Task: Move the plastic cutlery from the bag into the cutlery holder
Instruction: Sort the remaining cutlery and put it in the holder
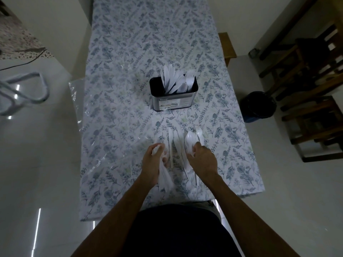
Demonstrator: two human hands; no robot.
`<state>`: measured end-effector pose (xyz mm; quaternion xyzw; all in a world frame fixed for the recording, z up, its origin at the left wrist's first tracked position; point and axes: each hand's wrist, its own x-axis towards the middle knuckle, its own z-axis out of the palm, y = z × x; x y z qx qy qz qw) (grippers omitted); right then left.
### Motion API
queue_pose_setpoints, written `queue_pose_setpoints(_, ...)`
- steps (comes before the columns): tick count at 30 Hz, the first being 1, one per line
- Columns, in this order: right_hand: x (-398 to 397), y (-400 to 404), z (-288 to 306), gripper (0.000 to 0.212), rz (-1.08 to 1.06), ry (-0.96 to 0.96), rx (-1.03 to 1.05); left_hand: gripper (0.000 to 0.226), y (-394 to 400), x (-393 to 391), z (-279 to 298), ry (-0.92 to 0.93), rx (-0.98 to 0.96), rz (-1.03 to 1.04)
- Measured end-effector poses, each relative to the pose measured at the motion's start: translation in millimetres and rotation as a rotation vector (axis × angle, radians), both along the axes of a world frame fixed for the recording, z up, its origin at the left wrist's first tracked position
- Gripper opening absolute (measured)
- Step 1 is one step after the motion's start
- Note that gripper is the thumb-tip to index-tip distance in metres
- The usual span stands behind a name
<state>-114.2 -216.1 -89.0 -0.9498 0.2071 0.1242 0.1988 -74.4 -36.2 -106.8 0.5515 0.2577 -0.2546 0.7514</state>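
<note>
A metal cutlery holder with a black rim stands mid-table and holds several white plastic knives, spoons and forks. Near the front edge, more white cutlery lies on the floral tablecloth. My left hand grips the crumpled clear plastic bag, which trails back toward me. My right hand curls around the handles of white spoons and forks whose heads point away from me. Loose knives lie between my two hands.
The table carries a floral cloth under clear plastic film that overhangs the left edge. A dark bin and wooden chairs stand to the right. A metal frame sits on the floor at left.
</note>
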Motion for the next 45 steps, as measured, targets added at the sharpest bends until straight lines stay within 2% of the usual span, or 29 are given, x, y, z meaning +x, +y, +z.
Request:
queue_pose_setpoints(3,2,3,-9,0.031,0.020,0.049,-0.038,0.019,-3,4,-3,0.089,-0.022,-0.010)
queue_pose_setpoints(5,2,2,-12,0.029,-0.007,0.055,-0.021,0.033,-3,4,0,0.115,-0.064,0.002)
queue_pose_setpoints(14,-2,-3,-12,0.018,-0.128,0.070,0.084,0.019,2,3,1,0.113,-0.101,0.058)
queue_pose_setpoints(17,-6,1,3,0.012,-0.228,-0.009,0.188,0.020,2,2,1,0.105,-0.126,0.038)
queue_pose_setpoints(20,-13,18,27,0.005,-0.125,-0.110,0.389,0.017,-1,4,3,0.076,-0.103,0.000)
queue_pose_setpoints(23,-17,34,37,0.006,-0.020,0.032,0.581,0.040,-7,9,8,-0.001,-0.087,-0.095)
queue_pose_setpoints(25,-15,36,37,0.010,-0.030,0.121,0.712,0.032,-9,9,10,-0.056,-0.098,-0.108)
queue_pose_setpoints(27,-14,32,33,0.014,-0.005,0.130,0.766,0.024,-8,6,8,-0.091,-0.128,-0.081)
queue_pose_setpoints(29,-13,23,27,0.018,-0.059,0.045,0.686,0.026,-6,2,9,-0.100,-0.122,-0.045)
queue_pose_setpoints(31,-10,10,11,0.019,-0.090,-0.062,0.388,0.024,-3,2,8,-0.075,-0.136,-0.033)
queue_pose_setpoints(33,-8,-1,-5,0.021,-0.063,-0.034,0.132,0.023,1,4,9,-0.038,-0.150,-0.023)
queue_pose_setpoints(34,-8,-3,-12,0.023,-0.054,-0.002,0.082,0.024,2,5,9,-0.022,-0.147,-0.020)
queue_pose_setpoints(40,-2,1,-27,0.028,-0.052,0.071,-0.013,0.034,2,3,10,0.044,-0.144,-0.030)
queue_pose_setpoints(43,-2,2,-18,0.020,-0.181,0.013,0.119,0.029,1,2,10,0.036,-0.135,-0.041)
queue_pose_setpoints(45,-4,5,0,0.014,-0.212,-0.054,0.310,0.027,-1,3,12,0.027,-0.124,-0.045)
